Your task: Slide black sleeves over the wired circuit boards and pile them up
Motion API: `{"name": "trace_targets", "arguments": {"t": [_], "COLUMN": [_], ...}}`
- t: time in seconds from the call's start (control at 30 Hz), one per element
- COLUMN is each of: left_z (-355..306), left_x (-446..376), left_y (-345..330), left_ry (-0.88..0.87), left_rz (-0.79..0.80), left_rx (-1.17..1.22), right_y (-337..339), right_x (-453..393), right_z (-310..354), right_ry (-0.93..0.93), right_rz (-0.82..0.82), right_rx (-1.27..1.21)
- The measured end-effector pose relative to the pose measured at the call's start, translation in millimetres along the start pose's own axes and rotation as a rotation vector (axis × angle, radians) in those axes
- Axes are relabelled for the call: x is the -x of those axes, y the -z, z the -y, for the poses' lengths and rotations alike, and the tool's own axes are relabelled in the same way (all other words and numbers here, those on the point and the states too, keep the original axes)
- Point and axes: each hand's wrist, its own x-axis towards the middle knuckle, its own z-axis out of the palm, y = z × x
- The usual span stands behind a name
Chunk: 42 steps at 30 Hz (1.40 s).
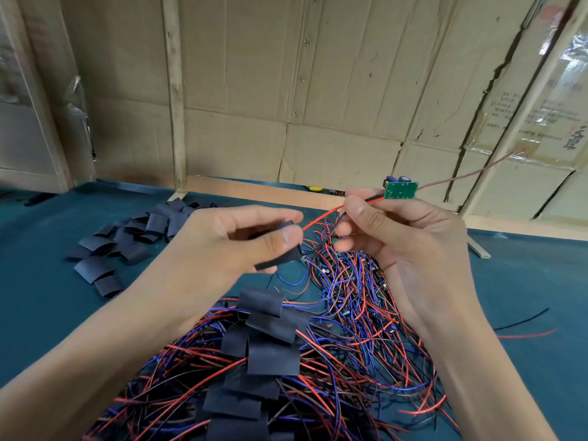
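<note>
1. Counter (47,307), teal, bare at far left and near right.
2. Tangle of wired boards (356,313), too many to count, centre.
3. Seven or so sleeved boards (270,351) piled near.
4. Loose sleeves (127,240), about fifteen, far left.
5. Left hand (235,246) pinches one black sleeve (280,249).
6. Right hand (401,230) grips the wires of one green circuit board (401,190), raised.

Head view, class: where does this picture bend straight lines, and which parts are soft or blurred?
Head view: wide-angle distortion bows the wooden posts and cardboard wall outward toward the edges; the far left corner is smeared; the thin wire trailing from the green circuit board is faint; the black sleeve in the left hand is slightly soft; lighting is even, without harsh glare.
</note>
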Motion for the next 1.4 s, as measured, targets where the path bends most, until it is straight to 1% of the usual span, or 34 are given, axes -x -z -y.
{"name": "trace_targets", "arguments": {"t": [0.03,0.07,0.17,0.3,0.37,0.47,0.57,0.67,0.77,0.83,0.9,1.07,1.13,1.2,1.4], "left_z": [0.1,0.4,0.9,0.3,-4.0,-5.9,-6.4,-6.5,-6.5,-6.8,-7.0,-7.3,-7.9,-8.0,-9.0], "left_x": [0.5,1.1,2.5,6.4,8.2,8.2,10.3,9.9,8.1,8.7,8.7,8.4,8.7,8.7,10.0], "left_y": [0.4,0.4,0.0,2.2,2.8,3.7,3.8,6.3,8.5,8.5,8.8,9.4,9.1,9.6,10.0], "left_ry": [-0.044,-0.081,-0.133,-0.299,-0.363,-0.386,-0.398,-0.388,-0.379,-0.387,-0.380,-0.368,-0.375,-0.381,-0.376], "left_rz": [0.017,0.049,0.156,0.064,0.081,0.090,0.085,0.129,0.135,0.125,0.131,0.148,0.156,0.171,0.254], "left_rx": [-0.164,-0.275,-0.403,-0.788,-0.914,-1.058,-1.065,-1.013,-0.901,-0.867,-0.864,-0.819,-0.806,-0.794,-0.783], "right_y": [0.3,0.8,3.0,5.9,6.3,6.0,3.2,0.3,-0.5,-0.9,-1.4,0.7,0.5,-1.6,-8.5], "right_x": [0.0,-0.4,-1.7,-2.4,-2.0,-1.3,0.0,1.0,1.0,1.1,1.3,2.1,3.3,4.6,7.1], "right_z": [0.3,0.3,0.1,1.0,0.6,-1.1,-2.4,-2.2,-2.3,-2.2,-1.3,3.5,4.9,4.8,4.7], "right_ry": [0.001,0.000,-0.011,-0.009,0.001,0.028,0.082,0.148,0.117,0.098,0.087,0.000,0.000,0.020,0.090], "right_rz": [-0.009,-0.021,-0.040,-0.039,-0.028,-0.019,-0.018,-0.070,-0.098,-0.086,-0.035,0.210,0.263,0.252,0.149], "right_rx": [-0.002,-0.004,-0.003,0.007,0.016,0.059,0.089,0.101,0.077,0.092,0.100,0.081,0.098,0.101,0.166]}}
